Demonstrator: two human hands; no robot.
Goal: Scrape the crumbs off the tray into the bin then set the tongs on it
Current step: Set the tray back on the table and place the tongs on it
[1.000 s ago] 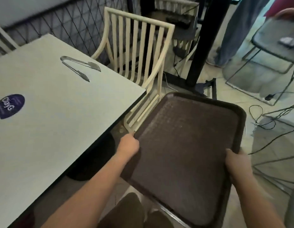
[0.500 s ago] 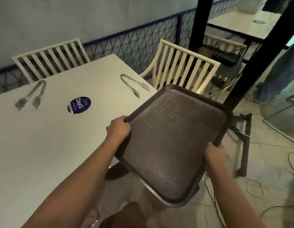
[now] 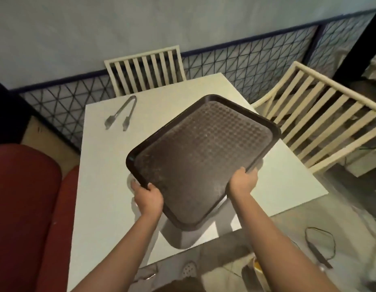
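We cannot see the second tongs or a bin; the brown tray (image 3: 202,157) hides much of the white table (image 3: 102,207), which stands before a mesh fence (image 3: 246,66) with cream chairs (image 3: 313,123) beside it. Our left hand (image 3: 148,199) and right hand (image 3: 243,182) grip the tray's near edges, holding it above the table. Metal tongs (image 3: 121,112) lie at the far corner.

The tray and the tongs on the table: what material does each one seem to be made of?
The tray looks like dark brown moulded plastic: matt, with a raised dimpled pattern and a smooth rolled rim. The tongs look like bare metal, probably steel: thin grey arms with a dull shine. The table seems a smooth white laminate, though the picture leaves this open.
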